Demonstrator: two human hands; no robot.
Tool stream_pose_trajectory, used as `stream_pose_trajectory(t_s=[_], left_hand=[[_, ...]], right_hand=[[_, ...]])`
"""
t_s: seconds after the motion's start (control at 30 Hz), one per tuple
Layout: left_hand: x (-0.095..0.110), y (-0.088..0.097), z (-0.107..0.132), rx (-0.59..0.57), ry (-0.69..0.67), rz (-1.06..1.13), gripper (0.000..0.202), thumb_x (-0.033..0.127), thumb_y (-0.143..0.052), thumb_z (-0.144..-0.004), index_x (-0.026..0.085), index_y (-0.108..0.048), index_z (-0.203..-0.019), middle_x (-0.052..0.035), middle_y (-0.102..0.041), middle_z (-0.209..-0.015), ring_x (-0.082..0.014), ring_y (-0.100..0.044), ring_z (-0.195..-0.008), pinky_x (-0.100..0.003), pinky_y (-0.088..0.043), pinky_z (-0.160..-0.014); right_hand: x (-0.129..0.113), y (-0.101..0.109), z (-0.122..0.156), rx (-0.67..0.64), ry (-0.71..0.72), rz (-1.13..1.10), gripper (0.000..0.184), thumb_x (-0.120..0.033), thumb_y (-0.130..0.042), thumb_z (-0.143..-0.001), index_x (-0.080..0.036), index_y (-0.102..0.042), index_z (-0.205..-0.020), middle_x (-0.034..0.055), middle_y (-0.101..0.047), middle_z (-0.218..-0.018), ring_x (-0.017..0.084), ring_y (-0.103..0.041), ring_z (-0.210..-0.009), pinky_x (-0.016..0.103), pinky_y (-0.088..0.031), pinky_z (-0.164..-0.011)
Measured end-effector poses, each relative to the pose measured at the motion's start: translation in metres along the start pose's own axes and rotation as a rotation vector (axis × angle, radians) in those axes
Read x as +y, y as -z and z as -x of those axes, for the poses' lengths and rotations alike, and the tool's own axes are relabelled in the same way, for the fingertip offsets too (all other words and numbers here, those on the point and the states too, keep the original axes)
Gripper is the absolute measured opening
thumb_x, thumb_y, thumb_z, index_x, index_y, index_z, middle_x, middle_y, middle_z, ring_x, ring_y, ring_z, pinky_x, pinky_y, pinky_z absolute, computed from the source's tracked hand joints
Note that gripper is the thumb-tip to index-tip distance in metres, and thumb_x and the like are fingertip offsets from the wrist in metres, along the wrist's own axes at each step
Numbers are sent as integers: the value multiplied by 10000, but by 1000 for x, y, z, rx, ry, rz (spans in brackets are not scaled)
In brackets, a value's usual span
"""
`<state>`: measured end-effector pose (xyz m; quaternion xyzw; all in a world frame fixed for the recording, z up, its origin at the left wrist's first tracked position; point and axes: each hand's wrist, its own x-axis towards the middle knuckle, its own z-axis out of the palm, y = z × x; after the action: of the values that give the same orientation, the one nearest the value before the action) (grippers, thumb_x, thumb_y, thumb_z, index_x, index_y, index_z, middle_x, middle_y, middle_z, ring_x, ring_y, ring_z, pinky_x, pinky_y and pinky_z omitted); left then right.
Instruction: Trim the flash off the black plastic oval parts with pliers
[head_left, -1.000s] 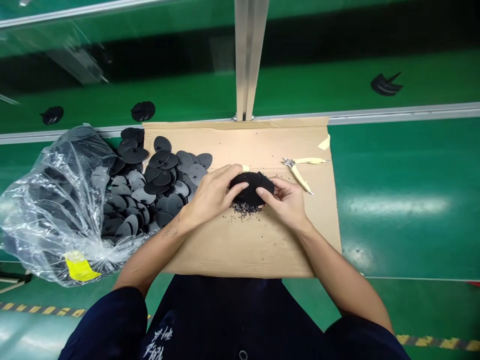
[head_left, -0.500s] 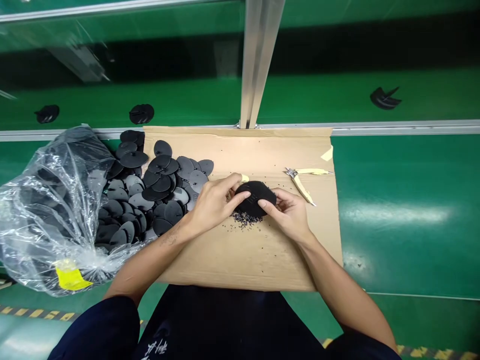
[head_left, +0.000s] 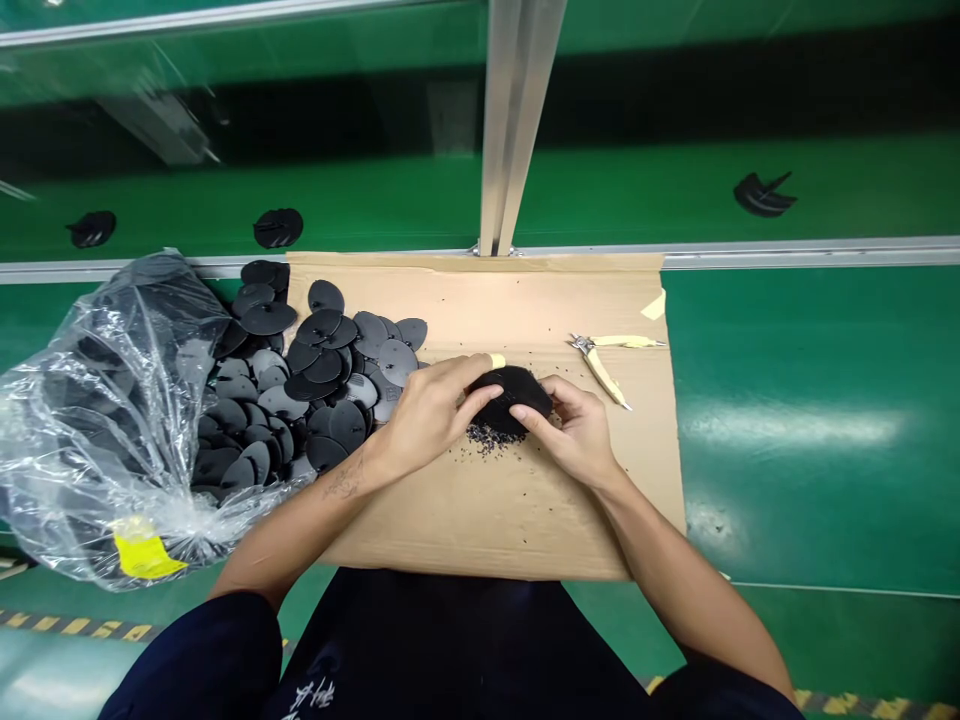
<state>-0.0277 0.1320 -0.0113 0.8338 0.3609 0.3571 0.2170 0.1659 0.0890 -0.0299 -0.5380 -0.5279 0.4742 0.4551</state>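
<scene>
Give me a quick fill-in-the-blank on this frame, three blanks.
1. Both the left hand and the right hand hold one black ____.
2. The cutters lie on the cardboard sheet, to the ____ of the hands.
3. The loose pile of discs spills from a clear ____ bag.

Missing words: disc; right; plastic

A glossy green workbench [head_left: 810,400] fills the scene, with soft glare from overhead light on its right half. A metal rail [head_left: 810,252] runs across it, and an upright aluminium post [head_left: 517,120] rises from the rail's middle. Beyond lies a second green surface [head_left: 420,205], then a dark gap [head_left: 675,90]. Yellow-and-black hazard tape [head_left: 67,622] edges the bench's near side.
</scene>
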Motion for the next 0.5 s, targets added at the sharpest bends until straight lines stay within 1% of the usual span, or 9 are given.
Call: stream_pose_trajectory(t_s=[0.23,0.4,0.5], left_hand=[[6,0,2,-52,-27,-23,201,287,-552,-1020,170,-663,-1140,-68,-741,-960,-168,-709,-834,-276,-580,-751],[6,1,4,-71,-33,-41,204,283,-545,-1022,164,-662,-1140,-77,-732,-952,-175,-703,-830,-282,-578,-749],[7,1,4,-73,-24,-37,194,288,-548,-1022,171,-662,-1126,-73,-728,-948,-174,-696,-836,-288,-577,-760]], right_hand=[[-1,0,2,1,65,67,390,-551,-711,-849,-216,-572,-704,-47,-471,-600,103,-399,-543,258,-345,-511],[-2,0,2,-2,90,96,408,-560,-678,-875,-219,-554,-689,-39,-479,-599,110,-415,-543,262,-353,-515],[-3,1,3,-1,109,116,394,-546,-661,-893,-220,-571,-691,-29,-503,-604,119,-446,-551,268,-384,-526]])
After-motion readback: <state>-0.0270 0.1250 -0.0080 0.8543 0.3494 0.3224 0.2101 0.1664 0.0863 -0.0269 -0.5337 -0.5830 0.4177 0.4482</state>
